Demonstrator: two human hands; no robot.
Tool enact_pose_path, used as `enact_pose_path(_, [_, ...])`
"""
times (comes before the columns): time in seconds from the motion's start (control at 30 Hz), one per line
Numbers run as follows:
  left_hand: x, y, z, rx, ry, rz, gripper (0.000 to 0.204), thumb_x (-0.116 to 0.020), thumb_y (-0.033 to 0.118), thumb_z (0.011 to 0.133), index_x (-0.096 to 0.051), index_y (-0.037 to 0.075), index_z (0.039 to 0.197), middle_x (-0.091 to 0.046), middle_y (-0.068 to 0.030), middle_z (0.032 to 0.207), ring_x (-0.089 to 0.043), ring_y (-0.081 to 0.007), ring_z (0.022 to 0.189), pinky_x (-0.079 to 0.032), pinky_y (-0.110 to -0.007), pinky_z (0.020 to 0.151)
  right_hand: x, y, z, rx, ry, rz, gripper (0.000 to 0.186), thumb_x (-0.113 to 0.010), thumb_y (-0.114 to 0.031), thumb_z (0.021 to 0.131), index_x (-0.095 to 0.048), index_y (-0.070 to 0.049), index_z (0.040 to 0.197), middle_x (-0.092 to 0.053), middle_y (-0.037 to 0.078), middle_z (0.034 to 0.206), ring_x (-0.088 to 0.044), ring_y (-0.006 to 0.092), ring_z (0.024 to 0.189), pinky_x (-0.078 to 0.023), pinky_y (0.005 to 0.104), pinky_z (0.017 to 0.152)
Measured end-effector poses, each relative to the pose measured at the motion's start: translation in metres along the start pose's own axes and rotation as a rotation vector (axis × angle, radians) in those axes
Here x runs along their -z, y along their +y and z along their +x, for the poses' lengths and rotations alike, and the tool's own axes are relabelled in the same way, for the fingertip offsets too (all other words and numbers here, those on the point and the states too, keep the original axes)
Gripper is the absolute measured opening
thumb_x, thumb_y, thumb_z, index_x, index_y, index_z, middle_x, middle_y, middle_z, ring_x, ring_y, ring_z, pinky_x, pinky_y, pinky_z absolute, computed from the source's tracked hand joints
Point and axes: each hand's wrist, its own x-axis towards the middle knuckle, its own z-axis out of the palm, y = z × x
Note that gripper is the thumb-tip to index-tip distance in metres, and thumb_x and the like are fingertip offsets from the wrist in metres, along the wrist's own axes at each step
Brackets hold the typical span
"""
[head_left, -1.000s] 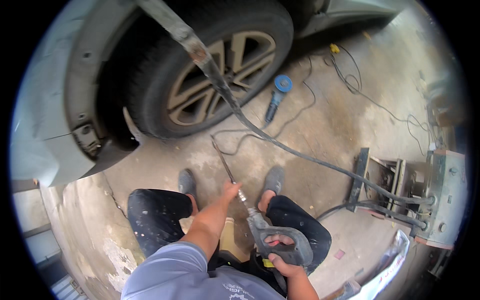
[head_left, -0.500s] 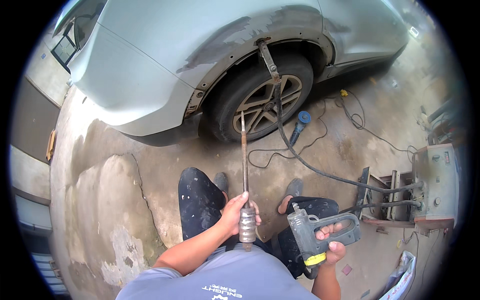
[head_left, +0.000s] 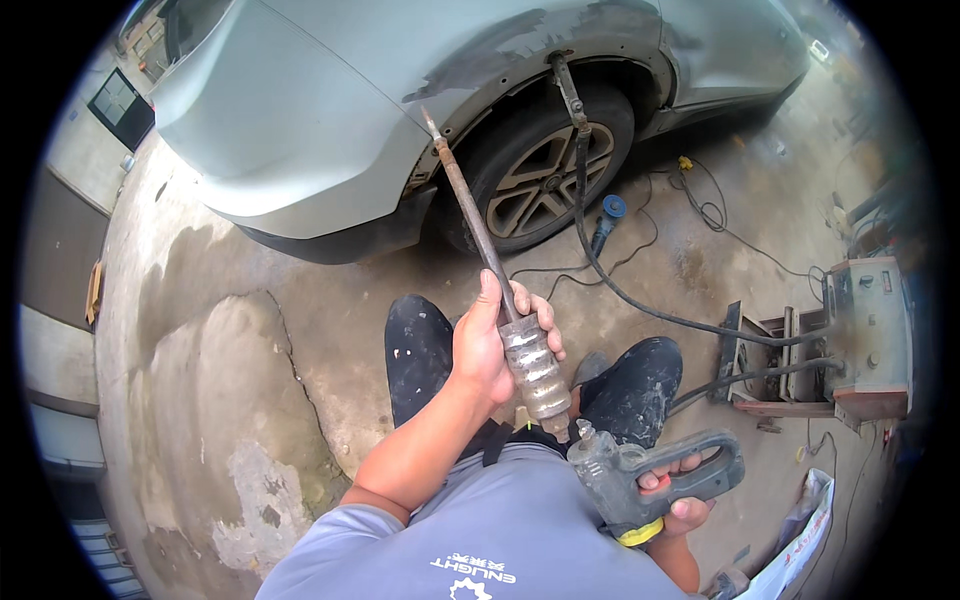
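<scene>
My left hand (head_left: 484,345) is closed around a slide hammer (head_left: 538,372), where its thin steel rod meets the ribbed metal weight. The rod slants up and away to the left, and its pointed tip overlaps the car's rear panel in view; whether it touches cannot be made out. Low on the right, my right hand (head_left: 684,510) grips the handle of a dark grey dent-pulling weld gun (head_left: 612,486) with yellow tape at its base. The gun's nozzle sits close to the slide hammer's lower end. Ahead stands a pale car (head_left: 330,110) with dull grey sanded patches above the wheel arch.
A metal clamp (head_left: 567,90) hangs from the wheel arch in front of the wheel (head_left: 552,182). Its thick black cable (head_left: 660,317) runs to a box-shaped welding machine (head_left: 868,320) at right. A blue power tool (head_left: 606,222) with a cord lies on the concrete floor.
My left hand has lifted the slide hammer and moved it forward; its tip has swung up and left, from before the wheel to before the body panel. The weld gun has shifted slightly.
</scene>
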Motion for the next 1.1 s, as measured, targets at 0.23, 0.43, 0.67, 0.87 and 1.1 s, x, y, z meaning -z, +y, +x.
enact_pose_path(0.23, [0.000, 0.016, 0.007, -0.038, -0.052, -0.023, 0.051, -0.038, 0.057, 0.108, -0.047, 0.010, 0.089, -0.061, -0.0147, 0.084, -0.068, -0.0308, 0.070, -0.059, -0.047, 0.062, -0.020, 0.012, 0.008, 0.064, 0.023, 0.006, 0.058, -0.065, 0.000, 0.065, -0.055, -0.002, 0.122, -0.061, 0.012, 0.110, -0.062, 0.0279, 0.102, -0.053, 0.0393, 0.086])
enact_pose_path(0.43, [0.002, 0.016, 0.007, -0.022, -0.042, -0.026, 0.051, -0.038, 0.057, 0.108, -0.047, 0.010, 0.089, -0.061, -0.0143, 0.083, -0.068, -0.0306, 0.068, -0.059, -0.047, 0.061, -0.007, 0.009, 0.001, -0.003, 0.039, -0.057, 0.058, -0.065, 0.000, 0.065, -0.054, -0.003, 0.121, -0.057, 0.009, 0.104, -0.060, 0.0276, 0.100, -0.052, 0.0386, 0.084])
enact_pose_path(0.67, [-0.004, 0.016, 0.006, -0.013, 0.022, -0.002, 0.052, -0.037, 0.058, 0.108, -0.046, 0.012, 0.087, -0.058, -0.0115, 0.080, -0.064, -0.0301, 0.065, -0.058, -0.049, 0.059, -0.010, 0.012, 0.000, 0.039, 0.050, -0.055, 0.066, -0.066, -0.001, 0.066, -0.053, -0.004, 0.132, -0.056, 0.009, 0.107, -0.058, 0.0269, 0.098, -0.053, 0.0379, 0.085])
enact_pose_path(0.87, [-0.005, 0.015, 0.011, -0.034, -0.169, -0.079, 0.049, -0.032, 0.053, 0.110, -0.048, 0.011, 0.091, -0.054, -0.0081, 0.086, -0.059, -0.0277, 0.071, -0.055, -0.047, 0.066, 0.008, 0.009, -0.005, -0.064, 0.050, -0.074, 0.067, -0.067, -0.008, 0.063, -0.057, -0.010, 0.130, -0.063, 0.011, 0.121, -0.061, 0.0259, 0.108, -0.050, 0.0369, 0.092])
enact_pose_path(1.1, [0.000, 0.014, 0.017, -0.045, -0.277, -0.137, 0.044, -0.034, 0.048, 0.111, -0.045, 0.010, 0.093, -0.052, -0.0072, 0.089, -0.051, -0.0244, 0.075, -0.050, -0.043, 0.070, -0.004, 0.001, -0.011, -0.107, 0.132, -0.216, 0.063, -0.070, -0.016, 0.062, -0.056, -0.015, 0.124, -0.059, 0.013, 0.119, -0.054, 0.0255, 0.102, -0.044, 0.0426, 0.095])
